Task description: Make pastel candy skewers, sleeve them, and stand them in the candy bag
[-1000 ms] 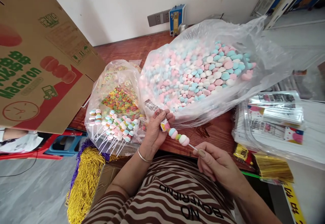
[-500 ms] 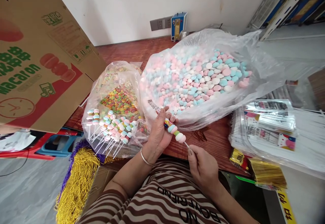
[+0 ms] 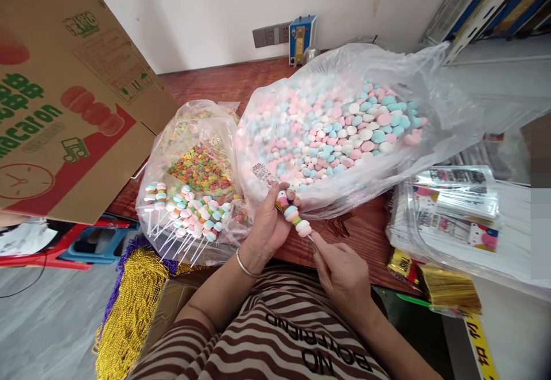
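My left hand [image 3: 270, 219] is closed around a small clear printed wrapper [image 3: 262, 173], whose labelled end sticks out above the thumb. A marshmallow skewer [image 3: 297, 220] with white, pink, blue and green pieces has its upper end inside that wrapper. Its lower pink and white pieces show between my two hands. My right hand [image 3: 342, 271] pinches the skewer's stick just under the lowest piece, and most of the stick is hidden by the fingers. Left of my hands, several finished-looking marshmallow skewers [image 3: 198, 213] lie in a pile with their white sticks pointing toward me.
A big clear bag of pastel marshmallows [image 3: 344, 139] fills the table's middle. A bag of colourful ring-shaped pieces [image 3: 200, 167] lies left of it. At right are silver wrappers [image 3: 462, 187], white sticks [image 3: 512, 225] and gold twist ties [image 3: 450, 288]. A cardboard box [image 3: 81, 99] stands left.
My right hand has moved up and left, closer to the marshmallows on the stick. The skewer has shifted slightly toward my left hand, which stays nearly in place.
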Tool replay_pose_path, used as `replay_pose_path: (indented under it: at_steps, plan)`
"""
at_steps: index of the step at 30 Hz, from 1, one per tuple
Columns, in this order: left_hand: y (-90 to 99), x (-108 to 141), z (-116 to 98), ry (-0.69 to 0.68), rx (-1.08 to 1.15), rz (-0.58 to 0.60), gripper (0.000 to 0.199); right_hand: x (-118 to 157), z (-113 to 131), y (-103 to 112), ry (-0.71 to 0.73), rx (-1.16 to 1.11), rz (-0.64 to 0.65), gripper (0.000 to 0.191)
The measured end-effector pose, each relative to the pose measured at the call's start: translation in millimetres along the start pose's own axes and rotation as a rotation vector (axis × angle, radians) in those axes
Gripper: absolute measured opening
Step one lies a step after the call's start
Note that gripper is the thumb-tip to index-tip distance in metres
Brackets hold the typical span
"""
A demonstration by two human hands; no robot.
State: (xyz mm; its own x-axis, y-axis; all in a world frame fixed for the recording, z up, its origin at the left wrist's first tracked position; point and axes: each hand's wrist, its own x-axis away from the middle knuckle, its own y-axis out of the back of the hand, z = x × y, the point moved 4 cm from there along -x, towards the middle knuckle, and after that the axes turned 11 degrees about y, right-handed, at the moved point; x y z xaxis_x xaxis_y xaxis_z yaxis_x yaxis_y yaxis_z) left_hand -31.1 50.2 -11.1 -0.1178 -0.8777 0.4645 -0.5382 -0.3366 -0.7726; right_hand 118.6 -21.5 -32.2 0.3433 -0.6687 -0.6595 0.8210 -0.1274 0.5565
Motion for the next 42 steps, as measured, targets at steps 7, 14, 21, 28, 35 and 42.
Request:
replay_pose_path:
  at_steps: [7, 14, 21, 28, 35, 42]
  plan:
    - [0.5, 1, 10, -0.043, 0.014, -0.105, 0.030, -1, 1, -6, -0.031, -0.050, -0.033, 0.026]
    - [-4.6, 4, 10, 0.082, 0.010, 0.102, 0.034, 5, 8, -37, -0.898, -1.620, 0.047, 0.030]
    - [-1.4, 4, 24, 0.015, -0.050, -0.039, 0.032, -9, -12, -18, -0.328, -0.366, 0.006, 0.028]
    - [0.1, 11, 30, 0.029, -0.193, 0.076, 0.039, -13, -16, -16, -0.120, -0.069, -0.024, 0.026]
    - [-2.1, 8, -22, -0.233, -0.188, 0.096, 0.052, -11, -3, -7, 0.056, 0.048, -0.072, 0.011]
    - [-13.6, 5, -6, -0.104, -0.054, 0.080, 0.033, -9, -4, -11, -0.291, -0.467, -0.034, 0.021]
